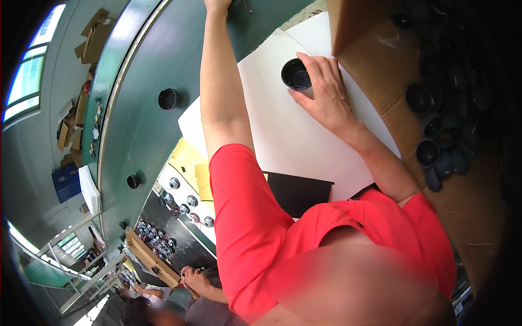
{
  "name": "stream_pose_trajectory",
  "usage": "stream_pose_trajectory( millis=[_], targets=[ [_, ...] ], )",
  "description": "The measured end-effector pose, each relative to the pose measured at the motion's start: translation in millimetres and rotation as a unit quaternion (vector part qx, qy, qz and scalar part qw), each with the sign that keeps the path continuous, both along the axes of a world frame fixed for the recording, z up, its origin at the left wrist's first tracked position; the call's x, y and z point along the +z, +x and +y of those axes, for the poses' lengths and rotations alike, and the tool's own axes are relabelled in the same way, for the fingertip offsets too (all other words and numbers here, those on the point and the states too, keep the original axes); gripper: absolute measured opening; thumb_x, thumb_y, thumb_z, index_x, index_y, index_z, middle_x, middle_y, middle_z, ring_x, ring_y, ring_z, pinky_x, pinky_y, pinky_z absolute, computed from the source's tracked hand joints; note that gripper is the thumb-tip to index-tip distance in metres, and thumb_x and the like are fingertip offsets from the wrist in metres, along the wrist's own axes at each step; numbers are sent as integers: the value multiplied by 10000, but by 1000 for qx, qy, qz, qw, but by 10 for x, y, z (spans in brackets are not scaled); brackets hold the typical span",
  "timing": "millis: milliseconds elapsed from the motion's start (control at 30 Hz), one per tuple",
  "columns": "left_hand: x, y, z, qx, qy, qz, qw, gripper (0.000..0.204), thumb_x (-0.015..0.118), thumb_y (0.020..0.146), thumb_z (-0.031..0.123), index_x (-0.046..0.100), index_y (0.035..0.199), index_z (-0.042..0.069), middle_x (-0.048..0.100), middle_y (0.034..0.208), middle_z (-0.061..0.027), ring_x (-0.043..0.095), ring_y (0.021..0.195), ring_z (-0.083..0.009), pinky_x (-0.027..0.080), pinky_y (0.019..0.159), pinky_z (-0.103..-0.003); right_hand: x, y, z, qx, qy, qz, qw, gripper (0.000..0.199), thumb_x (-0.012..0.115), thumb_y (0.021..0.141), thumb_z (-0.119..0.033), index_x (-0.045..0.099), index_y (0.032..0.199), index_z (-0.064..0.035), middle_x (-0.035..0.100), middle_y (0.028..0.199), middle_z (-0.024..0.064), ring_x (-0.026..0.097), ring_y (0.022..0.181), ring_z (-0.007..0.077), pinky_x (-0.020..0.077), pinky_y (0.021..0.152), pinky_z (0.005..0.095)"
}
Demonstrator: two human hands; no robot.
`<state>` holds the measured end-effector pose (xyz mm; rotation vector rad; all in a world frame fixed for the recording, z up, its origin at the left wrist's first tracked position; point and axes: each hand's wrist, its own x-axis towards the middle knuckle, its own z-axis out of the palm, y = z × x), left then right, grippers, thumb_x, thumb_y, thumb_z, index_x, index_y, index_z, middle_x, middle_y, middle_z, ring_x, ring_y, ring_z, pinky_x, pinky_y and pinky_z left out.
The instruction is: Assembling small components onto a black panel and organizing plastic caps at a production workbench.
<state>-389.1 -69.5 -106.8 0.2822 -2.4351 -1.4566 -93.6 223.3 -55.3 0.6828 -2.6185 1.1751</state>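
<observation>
My right hand is curled around a black round plastic cup, its open mouth up, over a white sheet on the work surface. Thumb and fingers press the cup's side. Stretched across the green surface, my left arm ends in my left hand, which is cut off by the top edge of the picture. Its fingers are out of sight, and whatever it touches is hidden. A thin red wire lies close to that hand.
At the right, a cardboard box holds many black cups. Other black cups stand spaced along the green belt-like surface. Small round speakers sit on a white board at lower left, near a co-worker's hands.
</observation>
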Motion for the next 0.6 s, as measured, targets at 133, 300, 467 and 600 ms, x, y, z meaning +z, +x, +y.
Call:
stream_pose_trajectory(
  millis=[133,300,467,600],
  targets=[
    [60,81,17,-10,12,-33,999,190,709,798,162,780,859,-4,692,674,-63,610,569,-149,471,544,-317,7,7,-15,2,0,1,1000,717,809,768,-98,484,1398,8,543,1260,157,480,1175,350,383,1075,455],
    [86,109,97,5,-33,-28,999,191,703,779,151,785,859,-2,702,673,-84,631,571,-161,488,549,-326,18,-5,10,-2,4,0,1000,709,808,768,-95,490,1394,8,549,1253,156,483,1166,345,395,1058,445],
    [85,128,13,42,-80,-25,996,202,716,755,164,763,832,-16,712,676,-126,674,607,-210,532,607,-350,-23,-30,-9,-2,7,41,999,694,837,757,-128,513,1360,-14,560,1183,129,502,1100,309,431,990,415],
    [19,156,-58,45,-123,2,991,258,719,745,171,743,902,-33,718,727,-142,687,653,-238,544,632,-367,-42,-36,-32,-3,9,42,999,697,837,757,-139,513,1362,-17,563,1178,128,502,1103,305,431,989,413]
  ],
)
